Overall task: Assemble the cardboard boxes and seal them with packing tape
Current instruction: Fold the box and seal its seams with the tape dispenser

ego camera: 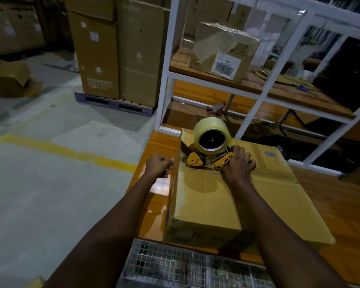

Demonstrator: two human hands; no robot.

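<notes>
A closed brown cardboard box point(227, 196) lies on the glossy wooden table point(154, 204). On its top, near the far left corner, sits a yellow tape dispenser point(208, 159) with a roll of clear tape point(211, 138). My right hand point(238, 165) grips the dispenser's handle. My left hand point(158, 166) is at the box's upper left edge with its fingers curled; whether they pinch a tape end or press the box's side I cannot tell. A shiny strip of tape runs along the box's left side.
A white metal rack point(170, 75) stands behind the table and holds a taped box with a barcode label point(224, 53). Tall cartons point(116, 50) stand on a purple pallet at left. A crumpled box point(13, 80) lies on the concrete floor. A wire mesh tray point(175, 265) is near me.
</notes>
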